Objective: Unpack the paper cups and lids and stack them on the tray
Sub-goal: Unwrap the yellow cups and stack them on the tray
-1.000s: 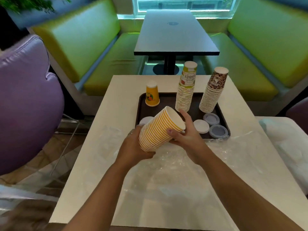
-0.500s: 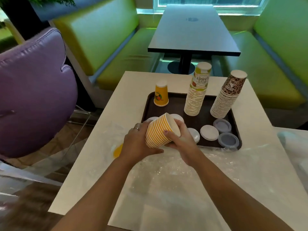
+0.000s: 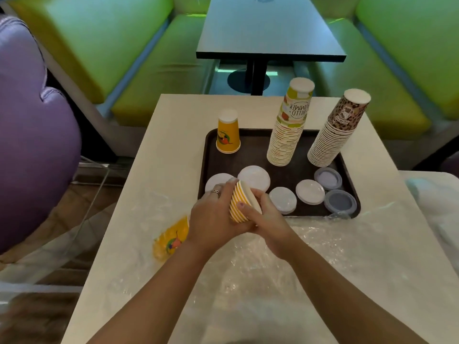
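On a white table [image 3: 159, 170] draped in clear plastic wrap [image 3: 323, 244], both hands grip a sideways yellow cup stack [image 3: 238, 207] at the tray [image 3: 253, 145] edge: left hand [image 3: 211, 214] and right hand [image 3: 268, 219] fingers curled around it; 2 tall stacks stand on the tray

"HELLO SUMMER" printed upside down on the top cup of the tall cup stack [image 3: 289, 127], other cup prints unreadable

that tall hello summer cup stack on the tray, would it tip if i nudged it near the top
Probably yes: the cup stack is tall on a narrow base and already leans. Being nested paper cups, it is likely light, so a low push might slide it on the tray instead. Its upper cups could also shift apart.
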Motion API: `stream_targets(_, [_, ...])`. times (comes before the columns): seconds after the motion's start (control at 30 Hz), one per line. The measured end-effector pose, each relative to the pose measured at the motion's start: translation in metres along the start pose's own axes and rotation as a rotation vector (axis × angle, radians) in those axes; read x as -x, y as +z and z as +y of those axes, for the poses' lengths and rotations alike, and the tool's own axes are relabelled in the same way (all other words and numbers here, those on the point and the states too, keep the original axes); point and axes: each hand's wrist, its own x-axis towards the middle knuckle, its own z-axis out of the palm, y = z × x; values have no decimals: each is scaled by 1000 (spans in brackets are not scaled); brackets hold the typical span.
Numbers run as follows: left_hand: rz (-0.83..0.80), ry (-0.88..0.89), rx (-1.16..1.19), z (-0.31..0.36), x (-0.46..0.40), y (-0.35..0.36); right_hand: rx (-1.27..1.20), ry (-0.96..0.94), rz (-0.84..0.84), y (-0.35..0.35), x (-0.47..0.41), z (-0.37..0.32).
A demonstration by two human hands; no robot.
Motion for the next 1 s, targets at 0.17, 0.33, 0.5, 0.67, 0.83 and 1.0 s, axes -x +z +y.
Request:
stream_targets(0.17, [7,-21,-16,0,-6,2,223,-76,123,-6,-13,-5])
stream_targets(0.33, [-11,-33,-21,-2,-13,1,231,-106,97,-12,-21,-14])
stream_targets(0.5, [-42,-73,77,-8,-23,-4,459,-254,-146,-32,-28,-48])
stream_targets(0.67, [-19,-113,189,-15,-38,-14,1229,-494,-434,-34,-40,-110])
stream_targets(0.83, [37,-176,364,-18,-48,-27,1923,-955,-319,-9,-55,-121])
stream_targets(1.0, [54,-248,449,-29,-57,-33,1926,-1181,-276,-9,-87,-141])
